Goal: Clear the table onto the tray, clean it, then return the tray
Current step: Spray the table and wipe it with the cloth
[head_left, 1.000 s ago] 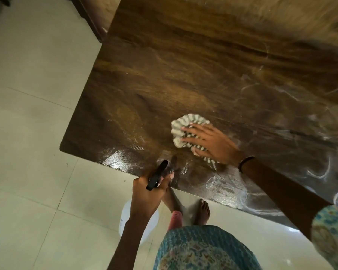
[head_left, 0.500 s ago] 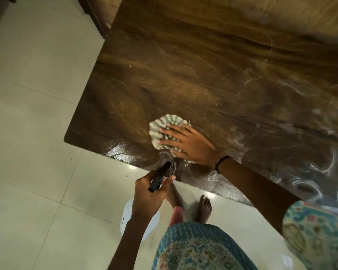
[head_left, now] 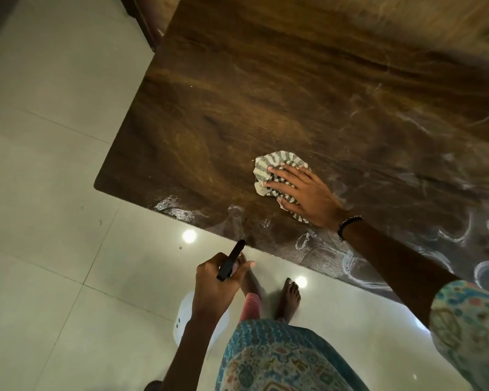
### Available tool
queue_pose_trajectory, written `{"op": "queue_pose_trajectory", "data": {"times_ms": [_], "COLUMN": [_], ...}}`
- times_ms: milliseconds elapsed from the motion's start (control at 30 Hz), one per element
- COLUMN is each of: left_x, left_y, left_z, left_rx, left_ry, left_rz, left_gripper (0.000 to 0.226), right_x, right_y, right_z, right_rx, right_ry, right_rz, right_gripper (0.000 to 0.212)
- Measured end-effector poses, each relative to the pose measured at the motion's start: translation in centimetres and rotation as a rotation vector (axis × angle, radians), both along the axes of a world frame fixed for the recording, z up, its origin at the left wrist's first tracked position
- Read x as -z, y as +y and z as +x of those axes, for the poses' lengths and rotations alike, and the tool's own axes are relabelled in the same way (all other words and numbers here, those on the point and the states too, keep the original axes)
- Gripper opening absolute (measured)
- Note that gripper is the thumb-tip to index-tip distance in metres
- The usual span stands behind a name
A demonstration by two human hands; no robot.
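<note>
Head view: right hand (head_left: 308,193) flat, fingers spread, pressing striped cloth (head_left: 268,170) onto dark wood counter (head_left: 266,80), close to near edge, wet streaks to right. Left hand (head_left: 213,286) off counter edge over tiled floor (head_left: 40,193), grip closed around black-nozzled spray bottle (head_left: 230,263). Counter's left corner bare; wide floor beyond.

Glossy wood table (head_left: 266,88), striped cloth (head_left: 268,165)
</note>
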State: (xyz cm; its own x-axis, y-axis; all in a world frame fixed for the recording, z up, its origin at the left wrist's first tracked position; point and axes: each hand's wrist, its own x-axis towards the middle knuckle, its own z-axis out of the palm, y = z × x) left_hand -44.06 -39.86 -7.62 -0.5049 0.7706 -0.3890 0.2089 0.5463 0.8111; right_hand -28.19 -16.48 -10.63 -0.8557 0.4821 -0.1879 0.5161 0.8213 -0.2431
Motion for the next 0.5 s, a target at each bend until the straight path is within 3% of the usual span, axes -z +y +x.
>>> {"op": "queue_pose_trajectory", "data": {"times_ms": [300,500], "left_x": [0.5,-1.8], "left_y": [-0.5,-0.1], "left_z": [-1.6,-2.6], "left_rx": [-0.146,-0.206], "left_ry": [-0.013,0.036], "left_rz": [-0.029,0.080], "left_gripper": [0.031,0.020], "right_x": [0.5,0.6], "right_y": [-3.1,-8.7], "right_z": [-2.1,-10.5], "right_rx": [0.044,-0.184], "right_ry": [0.012,0.079], "right_rz": [0.024,-0.001], "right_gripper": [0.045,0.048]}}
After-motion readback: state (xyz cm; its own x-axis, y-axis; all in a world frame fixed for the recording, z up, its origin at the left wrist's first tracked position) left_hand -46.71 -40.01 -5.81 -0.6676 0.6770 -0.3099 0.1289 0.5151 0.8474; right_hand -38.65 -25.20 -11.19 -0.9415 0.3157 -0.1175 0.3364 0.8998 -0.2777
